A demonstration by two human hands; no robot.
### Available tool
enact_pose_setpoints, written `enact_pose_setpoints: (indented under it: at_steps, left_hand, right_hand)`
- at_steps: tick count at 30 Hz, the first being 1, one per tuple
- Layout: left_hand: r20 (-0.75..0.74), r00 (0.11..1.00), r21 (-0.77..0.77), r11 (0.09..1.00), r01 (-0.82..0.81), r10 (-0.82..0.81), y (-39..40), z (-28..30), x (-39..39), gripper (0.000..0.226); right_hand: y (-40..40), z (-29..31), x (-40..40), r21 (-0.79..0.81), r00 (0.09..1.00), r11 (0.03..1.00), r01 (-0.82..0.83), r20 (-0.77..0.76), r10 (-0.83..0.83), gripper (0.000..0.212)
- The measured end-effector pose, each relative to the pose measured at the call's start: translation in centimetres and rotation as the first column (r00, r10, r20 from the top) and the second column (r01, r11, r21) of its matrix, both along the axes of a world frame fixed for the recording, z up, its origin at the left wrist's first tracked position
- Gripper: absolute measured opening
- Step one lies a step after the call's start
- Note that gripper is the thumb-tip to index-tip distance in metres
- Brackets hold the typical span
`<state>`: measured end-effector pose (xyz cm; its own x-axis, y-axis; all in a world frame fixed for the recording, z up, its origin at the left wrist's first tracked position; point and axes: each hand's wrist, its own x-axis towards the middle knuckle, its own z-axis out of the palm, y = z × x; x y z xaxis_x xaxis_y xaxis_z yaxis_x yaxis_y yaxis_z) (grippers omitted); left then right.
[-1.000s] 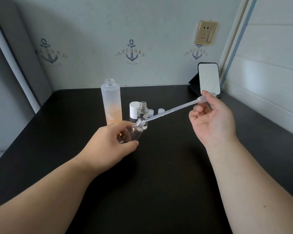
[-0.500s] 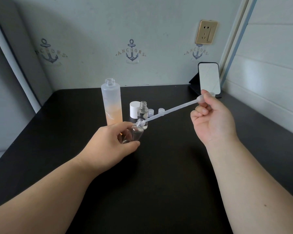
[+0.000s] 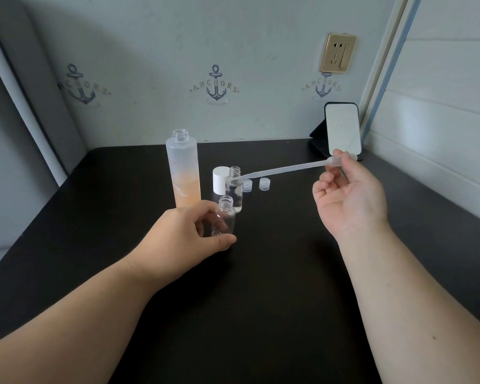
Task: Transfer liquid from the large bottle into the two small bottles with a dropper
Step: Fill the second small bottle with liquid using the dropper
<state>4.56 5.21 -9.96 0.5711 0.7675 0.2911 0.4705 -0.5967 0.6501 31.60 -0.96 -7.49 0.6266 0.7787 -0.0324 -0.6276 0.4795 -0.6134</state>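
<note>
The dropper (image 3: 286,170), pinched at its bulb by the right hand (image 3: 349,195), hangs clear above the small bottle (image 3: 224,217) gripped upright on the table (image 3: 261,273) by the left hand (image 3: 186,234), so a refill from the large bottle (image 3: 183,167) likely follows.

1. One large bottle (image 3: 182,168).
2. Two small bottles: the near small bottle (image 3: 224,219) and the far small bottle (image 3: 234,187).
3. One dropper (image 3: 286,169).
4. Two small clear caps (image 3: 247,185), (image 3: 264,184).
5. One white cap (image 3: 220,180).
6. One mirror (image 3: 343,129).
7. Two hands: the left hand (image 3: 183,231) and the right hand (image 3: 349,198).
</note>
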Motion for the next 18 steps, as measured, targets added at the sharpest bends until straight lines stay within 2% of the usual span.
enact_pose_setpoints:
  at_steps: [6,9,12,14,16,18]
  left_hand:
    - [-0.039,0.999,-0.004,1.0,0.028,-0.028,0.0,0.1,0.0,0.028]
    - [-0.012,0.999,-0.005,0.999,0.038,-0.038,-0.1,0.1,-0.1,0.032]
    - [0.159,0.987,-0.062,0.998,0.027,-0.016,-0.3,0.1,-0.6,0.031]
    - [0.349,0.936,-0.074,0.997,-0.024,0.048,-0.4,0.3,-0.8,0.014]
    - [0.486,0.857,-0.046,0.984,-0.174,0.174,-0.4,0.6,-1.0,0.01]
    - [0.534,0.786,-0.068,0.942,-0.329,0.313,0.1,0.8,-1.1,0.016]
  right_hand:
    - [0.0,-0.1,0.0,-0.01,1.0,1.0,-0.019,0.002,0.019,0.016]
    - [0.0,-0.1,0.0,-0.01,1.0,1.0,-0.025,-0.001,0.025,0.016]
    - [0.0,-0.2,0.1,-0.01,1.0,1.0,-0.028,-0.002,0.028,0.016]
    - [0.0,-0.2,0.1,-0.011,1.0,1.0,-0.029,-0.001,0.029,0.016]
    - [0.1,-0.3,0.1,-0.011,1.0,1.0,-0.027,0.002,0.027,0.014]
    - [0.1,-0.3,0.1,-0.013,1.0,1.0,-0.029,0.006,0.029,0.011]
